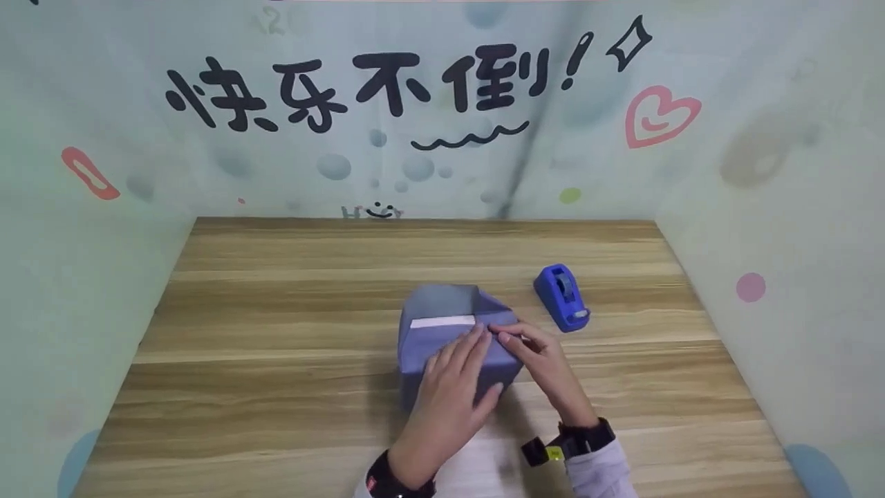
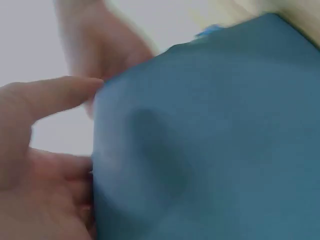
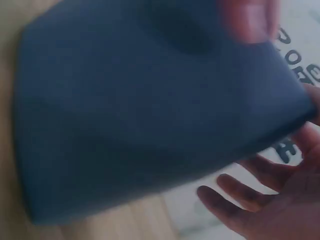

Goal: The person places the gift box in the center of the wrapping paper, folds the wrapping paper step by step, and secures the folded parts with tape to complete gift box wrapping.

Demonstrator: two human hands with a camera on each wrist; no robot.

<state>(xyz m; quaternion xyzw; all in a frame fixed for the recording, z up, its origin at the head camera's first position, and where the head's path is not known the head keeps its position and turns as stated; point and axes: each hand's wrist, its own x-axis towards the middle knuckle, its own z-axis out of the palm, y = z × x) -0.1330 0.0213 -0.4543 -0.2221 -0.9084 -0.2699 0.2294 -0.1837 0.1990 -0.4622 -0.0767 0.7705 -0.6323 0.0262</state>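
A blue-grey paper package (image 1: 415,360) stands on the table, its far end rising in an upright flap (image 1: 442,299). Across its top runs a white strip (image 1: 442,321). My left hand (image 1: 453,387) lies over the near side, fingers stretched across the top. In the left wrist view, the thumb of that hand touches the package's upper edge (image 2: 135,75). At the right corner my right hand (image 1: 546,360) pinches the folded paper between thumb and forefinger, close beside the left fingertips. In the right wrist view, a broad side of the package (image 3: 125,115) fills most of the picture, blurred.
A blue tape dispenser (image 1: 563,297) stands on the wooden table (image 1: 276,297), behind and right of the package. Printed cloth walls (image 1: 429,166) border the table at the back and on both sides.
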